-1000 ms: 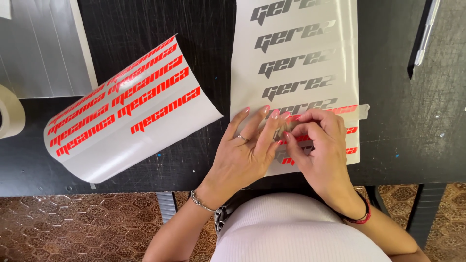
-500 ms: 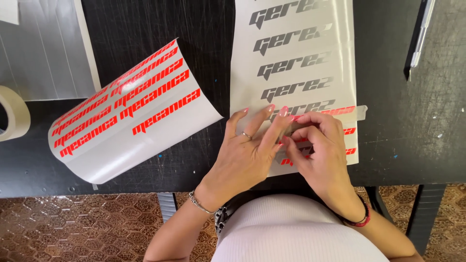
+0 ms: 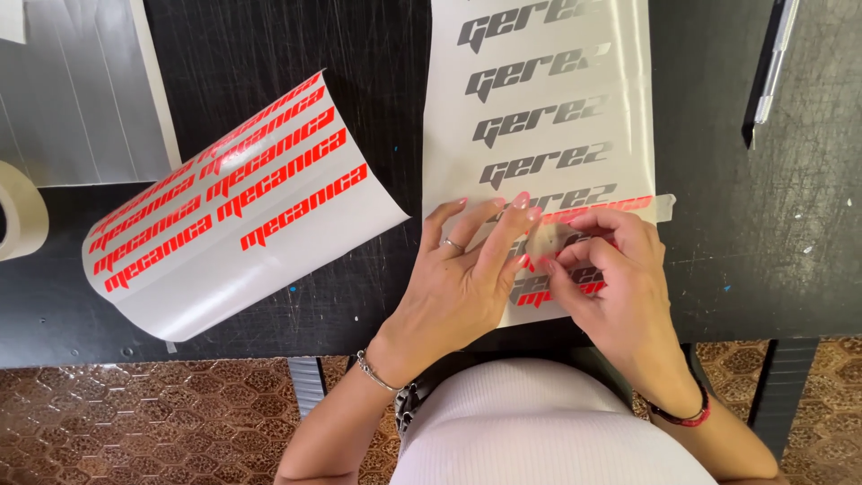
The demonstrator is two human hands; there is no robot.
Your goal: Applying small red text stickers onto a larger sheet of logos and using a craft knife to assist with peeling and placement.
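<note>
In the lower middle of the frame we saw both hands working on the near end of a white vinyl decal sheet (image 3: 539,117) carrying rows of grey cut lettering, lying flat on the black surface (image 3: 772,251). The left hand (image 3: 462,283) lay spread and flat, fingers fanned over the sheet to pin it down. The right hand (image 3: 615,278) was pinched narrow, thumb and forefinger closing on a piece of translucent transfer tape (image 3: 660,205) laid over red lettering at the sheet's lower edge.

We judged that this step called for the flat hand to press close beside the pinch, so the backing could not rise, and for the tape to be worked low and slowly along the sheet, so that no thin letter stroke tore or was left behind.

The hands covered most of the lowest rows, so we could not tell how much lettering was under the tape, or whether the tape was being pressed down or peeled up. The sheet ran off the top of the frame. At left a curled sheet with red lettering (image 3: 233,198) lay apart, a tape roll (image 3: 18,211) was cut by the left edge, and a thin tool (image 3: 770,67) at upper right was only partly in view.
</note>
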